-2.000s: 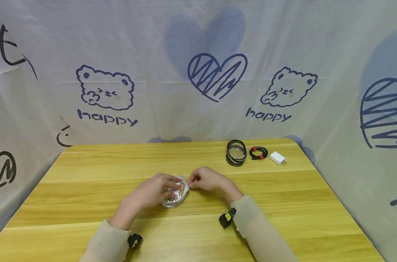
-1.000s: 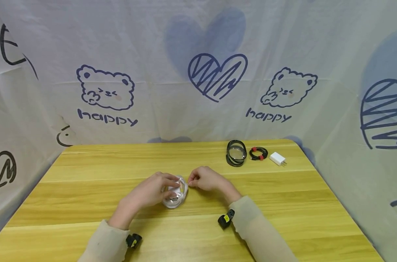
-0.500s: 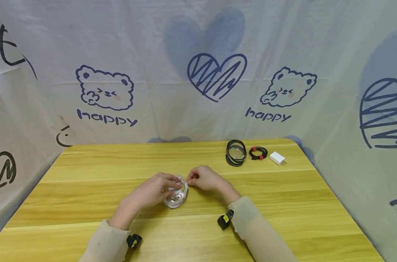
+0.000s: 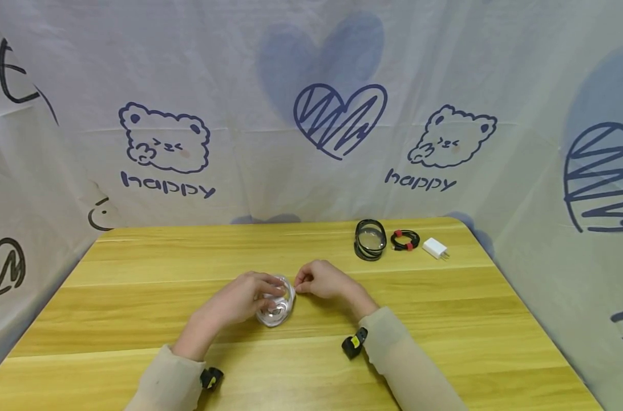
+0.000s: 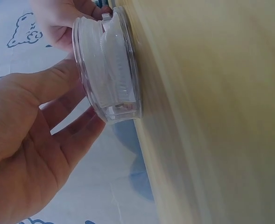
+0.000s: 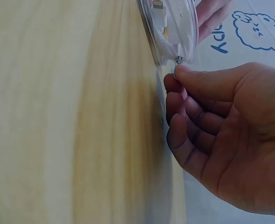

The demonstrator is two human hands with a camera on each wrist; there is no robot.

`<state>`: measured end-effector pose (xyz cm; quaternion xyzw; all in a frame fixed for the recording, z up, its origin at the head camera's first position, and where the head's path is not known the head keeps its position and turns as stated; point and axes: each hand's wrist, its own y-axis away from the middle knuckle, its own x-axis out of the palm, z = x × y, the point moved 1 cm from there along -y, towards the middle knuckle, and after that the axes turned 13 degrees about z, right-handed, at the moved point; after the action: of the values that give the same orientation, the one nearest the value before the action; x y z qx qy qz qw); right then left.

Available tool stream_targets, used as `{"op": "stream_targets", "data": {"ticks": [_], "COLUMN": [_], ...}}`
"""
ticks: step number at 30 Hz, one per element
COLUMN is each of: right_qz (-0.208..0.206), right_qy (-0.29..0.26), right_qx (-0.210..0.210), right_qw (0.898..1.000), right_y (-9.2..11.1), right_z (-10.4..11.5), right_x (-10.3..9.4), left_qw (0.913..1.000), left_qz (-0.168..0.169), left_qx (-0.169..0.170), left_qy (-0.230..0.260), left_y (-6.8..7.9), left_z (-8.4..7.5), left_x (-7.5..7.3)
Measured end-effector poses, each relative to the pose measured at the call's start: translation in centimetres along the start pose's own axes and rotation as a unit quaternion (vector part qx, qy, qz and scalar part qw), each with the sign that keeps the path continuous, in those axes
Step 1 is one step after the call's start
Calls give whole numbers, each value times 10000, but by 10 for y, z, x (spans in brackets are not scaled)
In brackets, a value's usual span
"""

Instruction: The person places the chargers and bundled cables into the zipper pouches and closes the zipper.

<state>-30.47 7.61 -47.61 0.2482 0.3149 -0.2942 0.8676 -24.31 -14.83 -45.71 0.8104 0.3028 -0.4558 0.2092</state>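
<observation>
Near the middle of the table, a clear round plastic cable case [image 4: 286, 311] holds a wound white cable [image 5: 102, 70]. My left hand [image 4: 239, 297] grips this case, thumb and fingers spread over its upper face and rim. At the case's right side, my right hand [image 4: 324, 279] pinches a small white end between thumb and forefinger. In the right wrist view, a bit of metal shows at that pinched end [image 6: 179, 59], with the other fingers curled below. A metal-tipped connector [image 6: 158, 4] is visible inside the case. The left palm covers part of the case in the head view.
Toward the back right of the wooden table [image 4: 152, 257] stand a black coiled cable [image 4: 363, 251] around a clear centre, a black cable with red straps [image 4: 413, 242] and a white charger plug [image 4: 435, 247]. A printed white cloth [image 4: 250, 171] surrounds the table's back and sides.
Both hands stay almost in place. The case has shifted very slightly under the left hand, and the white pattern seen through its top looks different. The right hand keeps its pinch at the rim.
</observation>
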Motion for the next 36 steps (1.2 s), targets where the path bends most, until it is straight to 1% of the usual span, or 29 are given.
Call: {"op": "stream_targets", "data": {"ticks": [10,23,29,36], "right_qz": [309,755,710,478], "right_qy": [-67,-267,-268,-40], "right_qx": [-7,-341,-312,-190], "right_qw": [9995,9962,9966,9987], "right_y": [3,6,5,4], "right_z": [2,3,4,3], "right_x": [-3,-4,-2,-2], "left_qw": [10000,9999,9999,10000], "left_qz": [-88,-144,-110,-33], "left_qx": [-31,-51,-42,-47], "left_qy": [-27,-16,-23,19], "left_y": [-1,-1,0,2], "left_z": [-2,-2,-3,-4], "left_x": [1,2,1,-1]}}
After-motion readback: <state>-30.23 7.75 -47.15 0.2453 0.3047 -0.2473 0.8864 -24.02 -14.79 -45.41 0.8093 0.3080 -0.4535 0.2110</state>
